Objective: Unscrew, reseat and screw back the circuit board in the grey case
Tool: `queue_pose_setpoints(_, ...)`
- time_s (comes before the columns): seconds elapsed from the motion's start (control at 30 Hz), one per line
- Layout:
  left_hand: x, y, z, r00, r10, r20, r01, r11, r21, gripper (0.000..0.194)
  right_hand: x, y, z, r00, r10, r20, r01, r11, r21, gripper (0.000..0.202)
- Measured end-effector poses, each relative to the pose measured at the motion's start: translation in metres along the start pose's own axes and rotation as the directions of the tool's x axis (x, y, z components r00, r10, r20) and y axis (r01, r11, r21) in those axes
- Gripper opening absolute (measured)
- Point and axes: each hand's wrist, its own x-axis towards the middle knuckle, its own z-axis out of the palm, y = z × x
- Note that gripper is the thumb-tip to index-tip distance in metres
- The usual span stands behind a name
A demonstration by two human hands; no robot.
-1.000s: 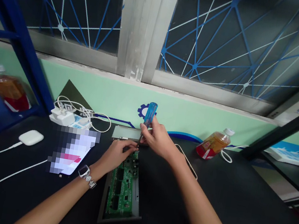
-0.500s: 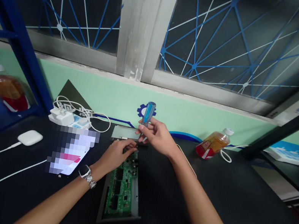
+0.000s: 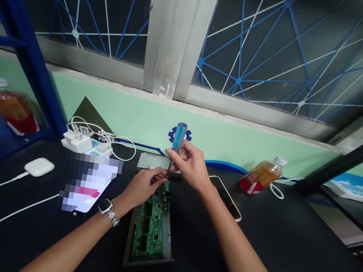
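Note:
A screwdriver (image 3: 179, 136) with a blue clear handle stands nearly upright, its shaft pointing down at the far end of a green circuit board (image 3: 153, 229) in a grey metal case. My right hand (image 3: 190, 163) grips it at the lower handle. Close to the shaft's lower end, my left hand (image 3: 144, 188) has its thumb and fingers pinched together at the board's far edge; whatever is between the fingertips is too small to make out. A light grey panel (image 3: 152, 161) lies behind the hands.
At left are a lit phone (image 3: 91, 188), a white charging case (image 3: 39, 167) and a power strip with cables (image 3: 87, 143). Right of my right hand lie another phone (image 3: 229, 203) and a drink bottle (image 3: 261, 174). A second bottle (image 3: 14, 106) is far left.
The screwdriver is more upright, with my right hand slightly shifted. More of the phone beside my right forearm shows. The whole view has shifted slightly.

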Motion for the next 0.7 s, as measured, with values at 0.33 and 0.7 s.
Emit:
queue_pose_setpoints(0.33,0.005,0.002,-0.003,0.998,0.052,0.026,-0.051,0.998,-0.024,0.026,0.005,0.003,-0.009,0.976,0.039,0.215,-0.086,0.974,0.212,0.032)
queue_pose_setpoints(0.7,0.008,0.006,-0.004,1.000,-0.030,0.002,0.030,0.989,-0.143,0.026,0.004,0.015,-0.006,0.988,0.123,0.094,-0.129,0.990,0.062,0.036)
